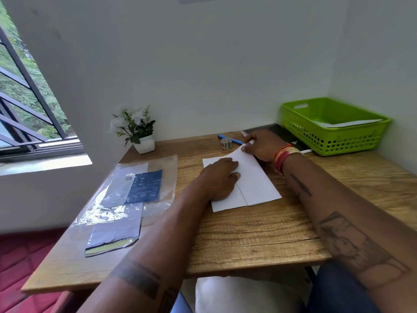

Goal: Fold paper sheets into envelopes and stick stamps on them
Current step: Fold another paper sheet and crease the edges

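Observation:
A white paper sheet [257, 184], partly folded with a crease down its middle, lies on the wooden desk [248, 231]. My left hand [220, 177] rests flat on its left half, fingers straight, holding it down. My right hand [262, 144] pinches the sheet's far corner, which curls up off the desk. A small roll of stamps [226, 142] stands just beyond the sheet, next to a blue pen [234, 140].
A green plastic basket [334, 134] holding white paper sits at the back right, on a dark book [282, 134]. A clear plastic packet of paper [126, 199] lies at the left. A small potted plant [137, 132] stands by the wall.

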Demonstrator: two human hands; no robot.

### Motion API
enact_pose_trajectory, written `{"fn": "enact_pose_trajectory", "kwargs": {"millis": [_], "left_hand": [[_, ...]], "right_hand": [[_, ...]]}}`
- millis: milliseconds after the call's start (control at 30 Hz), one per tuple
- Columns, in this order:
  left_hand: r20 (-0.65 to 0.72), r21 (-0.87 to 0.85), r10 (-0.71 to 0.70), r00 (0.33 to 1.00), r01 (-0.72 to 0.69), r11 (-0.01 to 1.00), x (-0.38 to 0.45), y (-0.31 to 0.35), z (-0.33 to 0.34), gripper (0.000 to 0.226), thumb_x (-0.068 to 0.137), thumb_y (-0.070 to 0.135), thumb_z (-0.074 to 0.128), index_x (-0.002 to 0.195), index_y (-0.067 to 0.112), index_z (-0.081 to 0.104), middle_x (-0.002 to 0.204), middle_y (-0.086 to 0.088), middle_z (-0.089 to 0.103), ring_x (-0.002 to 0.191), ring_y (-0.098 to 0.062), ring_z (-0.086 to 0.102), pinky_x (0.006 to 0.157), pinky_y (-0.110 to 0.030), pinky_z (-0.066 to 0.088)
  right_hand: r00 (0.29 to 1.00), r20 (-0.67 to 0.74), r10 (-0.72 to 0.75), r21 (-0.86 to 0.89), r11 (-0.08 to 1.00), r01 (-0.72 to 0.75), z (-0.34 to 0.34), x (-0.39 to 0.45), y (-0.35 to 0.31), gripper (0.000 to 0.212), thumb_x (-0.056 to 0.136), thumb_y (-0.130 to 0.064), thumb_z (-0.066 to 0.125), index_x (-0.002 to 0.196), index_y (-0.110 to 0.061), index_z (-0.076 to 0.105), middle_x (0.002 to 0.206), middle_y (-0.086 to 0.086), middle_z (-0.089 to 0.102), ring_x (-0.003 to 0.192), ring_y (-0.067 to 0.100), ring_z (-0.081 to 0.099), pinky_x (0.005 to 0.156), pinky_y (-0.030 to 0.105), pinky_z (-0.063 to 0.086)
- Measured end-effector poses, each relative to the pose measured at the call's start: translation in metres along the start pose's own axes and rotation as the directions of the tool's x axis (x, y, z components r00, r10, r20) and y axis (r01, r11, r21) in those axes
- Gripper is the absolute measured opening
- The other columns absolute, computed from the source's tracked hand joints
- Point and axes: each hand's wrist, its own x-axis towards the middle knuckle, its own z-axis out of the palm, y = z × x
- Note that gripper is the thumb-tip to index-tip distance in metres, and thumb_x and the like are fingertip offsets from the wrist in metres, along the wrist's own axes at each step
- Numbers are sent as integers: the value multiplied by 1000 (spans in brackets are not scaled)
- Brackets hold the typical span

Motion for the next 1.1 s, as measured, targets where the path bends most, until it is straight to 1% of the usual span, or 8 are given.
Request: {"fn": "enact_pose_trajectory", "kwargs": {"millis": [100,167,267,400,567,667,867,1100], "left_hand": [[-58,-19,-44,997,43,999,2,-4,0,54,105,40,44,154,20,36,163,-1,31,148,-19,29,120,-38,26],[-90,-27,-68,994,66,997,4,-6,-1,52,104,41,46,152,21,40,160,-1,36,145,-19,35,118,-38,31],[-138,-47,-83,987,77,996,6,-8,-2,49,101,45,51,145,24,48,152,-1,44,136,-19,44,112,-40,38],[-102,-14,-79,992,78,997,5,-6,-2,61,97,56,51,149,24,44,156,0,40,139,-18,41,113,-40,37],[146,53,-60,987,53,997,3,-6,-3,96,89,78,40,161,23,10,169,1,4,155,-18,3,123,-45,4],[162,26,-44,986,40,999,2,-7,-4,102,85,83,41,161,24,5,170,2,0,155,-18,-2,123,-47,-1],[20,-94,-50,999,51,994,4,-11,0,88,88,73,53,156,25,29,164,1,27,145,-21,34,113,-37,30],[-100,-175,-49,994,31,984,3,-15,0,68,91,59,62,146,22,49,152,1,47,133,-18,47,96,-25,30]], "right_hand": [[995,102,-8,-106,994,19,-9,-5,0,73,85,-32,76,149,-22,43,149,5,50,122,24,57,103,33,45],[987,160,3,-59,998,7,-12,-7,4,80,83,-28,78,152,-25,37,144,6,54,107,22,65,89,35,55],[979,202,30,24,999,-35,-15,-12,10,63,81,-24,81,138,-26,54,123,6,64,81,18,71,60,26,53],[992,103,70,59,995,-76,-13,-17,14,49,78,-22,84,123,-23,65,134,6,60,103,19,59,84,28,43],[996,59,70,160,984,-79,-15,-21,9,39,82,-24,80,119,-18,67,125,6,63,102,20,61,85,31,47],[993,60,101,410,905,-117,-12,-24,5,24,90,-27,72,108,-12,73,108,6,72,95,25,69,91,43,56],[978,122,168,655,727,-206,-2,-27,-8,36,93,-43,62,102,-11,75,101,11,75,92,31,71,80,42,58],[999,27,-20,412,911,7,13,-30,-8,34,98,-38,55,116,-16,74,112,3,73,91,13,67,71,27,50]]}}
